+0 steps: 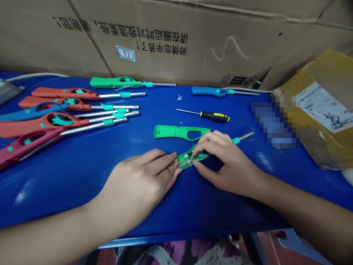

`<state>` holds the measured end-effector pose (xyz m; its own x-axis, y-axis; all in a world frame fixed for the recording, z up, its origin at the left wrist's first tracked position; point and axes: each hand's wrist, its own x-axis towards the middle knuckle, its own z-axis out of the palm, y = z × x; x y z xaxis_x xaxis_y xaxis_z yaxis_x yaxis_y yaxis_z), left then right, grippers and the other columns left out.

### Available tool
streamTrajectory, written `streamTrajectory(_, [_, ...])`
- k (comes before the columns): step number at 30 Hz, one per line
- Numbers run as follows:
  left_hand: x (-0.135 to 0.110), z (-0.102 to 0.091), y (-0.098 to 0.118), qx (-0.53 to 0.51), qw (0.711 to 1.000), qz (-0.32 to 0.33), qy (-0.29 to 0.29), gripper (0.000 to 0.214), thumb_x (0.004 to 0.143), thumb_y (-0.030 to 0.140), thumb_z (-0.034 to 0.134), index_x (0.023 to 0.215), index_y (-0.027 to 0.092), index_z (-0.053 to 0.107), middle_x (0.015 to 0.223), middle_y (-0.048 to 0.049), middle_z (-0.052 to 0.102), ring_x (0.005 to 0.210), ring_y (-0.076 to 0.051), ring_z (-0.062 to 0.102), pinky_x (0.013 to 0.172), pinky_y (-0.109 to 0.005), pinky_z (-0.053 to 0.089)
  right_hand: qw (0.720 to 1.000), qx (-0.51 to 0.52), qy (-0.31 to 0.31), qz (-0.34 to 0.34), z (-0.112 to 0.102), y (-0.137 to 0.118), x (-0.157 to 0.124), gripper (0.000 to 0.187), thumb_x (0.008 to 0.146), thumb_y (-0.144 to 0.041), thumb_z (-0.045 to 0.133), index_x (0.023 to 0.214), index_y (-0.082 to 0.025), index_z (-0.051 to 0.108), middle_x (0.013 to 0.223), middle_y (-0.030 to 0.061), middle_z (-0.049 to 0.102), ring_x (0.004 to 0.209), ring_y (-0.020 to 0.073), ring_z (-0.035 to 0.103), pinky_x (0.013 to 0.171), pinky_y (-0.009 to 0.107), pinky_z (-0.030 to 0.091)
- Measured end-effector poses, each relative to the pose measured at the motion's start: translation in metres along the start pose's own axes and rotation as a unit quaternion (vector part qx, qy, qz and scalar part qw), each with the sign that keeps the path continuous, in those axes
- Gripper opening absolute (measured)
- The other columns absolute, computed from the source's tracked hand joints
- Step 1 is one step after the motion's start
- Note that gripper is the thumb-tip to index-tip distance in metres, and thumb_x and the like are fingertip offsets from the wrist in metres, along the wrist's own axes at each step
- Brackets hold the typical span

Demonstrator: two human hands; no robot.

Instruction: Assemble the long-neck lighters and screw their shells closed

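Note:
A green long-necked lighter (184, 161) lies opened in front of me, its inner parts showing in the half shell. My left hand (147, 175) is closed around its handle end and steadies it. Thumb and fingers of my right hand (224, 160) pinch at a small part inside the shell, too small to name; the fingers partly cover the trigger area. The lighter's metal tube (246, 136) sticks out past my right hand. Just behind lies the loose green half shell (171, 131), its right end partly behind my right hand. A black and yellow screwdriver (215, 116) rests farther back.
Several small screws (179, 97) lie beyond the screwdriver. Several red, orange and blue lighters (52, 119) are on the left, with a green lighter (116, 82) and a blue lighter (211, 91) at the back. A large cardboard box (165, 66) borders the blue table (82, 184); a taped parcel (317, 110) stands right.

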<state>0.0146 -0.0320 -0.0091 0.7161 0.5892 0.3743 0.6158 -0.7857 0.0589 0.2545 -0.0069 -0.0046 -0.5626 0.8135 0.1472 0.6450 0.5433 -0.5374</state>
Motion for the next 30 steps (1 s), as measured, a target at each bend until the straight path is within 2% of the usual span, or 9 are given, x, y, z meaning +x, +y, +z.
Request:
streamTrajectory(7, [0.004,-0.005,-0.013,-0.116,0.991,-0.063,-0.003,0.022,0.098,0.028,0.06,0.104,0.017,0.078,0.103,-0.0046,0.08,0.09,-0.025,0.075,0.075,-0.042,0.065,1.0,-0.012,0.023,0.002,0.001,0.003,0.001,0.012,0.093,-0.025,0.067,0.103,-0.024,0.061,0.107,0.0042,0.063,0.102,0.0226,0.057,0.093,0.043,0.04])
streamTrajectory(12, [0.008,-0.01,-0.026,-0.151,0.982,-0.115,-0.012,0.022,0.092,0.032,0.067,0.106,0.019,0.077,0.101,-0.0049,0.08,0.092,-0.024,0.075,0.08,-0.039,0.064,0.997,-0.027,0.065,-0.006,-0.014,0.01,0.003,0.013,0.092,-0.02,0.064,0.105,-0.024,0.061,0.107,0.0056,0.064,0.105,0.0241,0.059,0.097,0.047,0.043])
streamTrajectory(14, [0.009,-0.009,-0.027,-0.15,0.984,-0.1,-0.008,0.023,0.093,0.032,0.065,0.11,0.02,0.076,0.107,-0.0056,0.079,0.095,-0.024,0.075,0.082,-0.039,0.064,0.997,-0.049,0.066,0.003,-0.023,0.015,0.004,0.014,0.09,-0.02,0.065,0.103,-0.025,0.061,0.108,0.0064,0.064,0.108,0.0264,0.059,0.1,0.05,0.043])
streamTrajectory(17, [0.009,-0.005,-0.024,-0.092,0.995,-0.035,-0.003,0.027,0.098,0.03,0.059,0.117,0.02,0.075,0.119,-0.0076,0.076,0.105,-0.027,0.074,0.089,-0.045,0.063,0.995,-0.07,0.074,0.011,-0.033,0.023,0.006,0.015,0.089,-0.02,0.065,0.101,-0.026,0.062,0.106,0.0069,0.065,0.106,0.0277,0.061,0.099,0.052,0.045])
streamTrajectory(22, [0.001,-0.003,-0.01,0.036,0.998,0.045,-0.039,0.037,0.104,0.02,0.041,0.126,0.014,0.071,0.128,-0.0142,0.072,0.106,-0.032,0.074,0.081,-0.049,0.065,0.994,-0.079,0.071,0.025,-0.038,0.028,0.006,0.013,0.09,-0.019,0.064,0.101,-0.026,0.062,0.106,0.0083,0.065,0.103,0.0281,0.063,0.095,0.051,0.048])
streamTrajectory(26, [-0.005,-0.004,0.006,0.107,0.992,0.062,-0.035,0.041,0.1,0.008,0.037,0.127,0.004,0.068,0.129,-0.0224,0.068,0.107,-0.035,0.074,0.076,-0.046,0.067,0.996,-0.08,0.042,0.021,-0.035,0.027,0.005,0.009,0.092,-0.025,0.065,0.101,-0.025,0.064,0.109,0.0079,0.065,0.108,0.0279,0.06,0.098,0.049,0.046])
streamTrajectory(30, [-0.007,-0.001,0.016,0.125,0.99,0.055,-0.033,0.042,0.098,0.006,0.037,0.127,-0.004,0.066,0.128,-0.0283,0.066,0.108,-0.039,0.072,0.076,-0.048,0.068,0.996,-0.082,0.007,-0.032,-0.034,0.025,0.005,0.012,0.095,-0.03,0.063,0.105,-0.024,0.065,0.107,0.0074,0.063,0.109,0.0251,0.058,0.098,0.045,0.044])
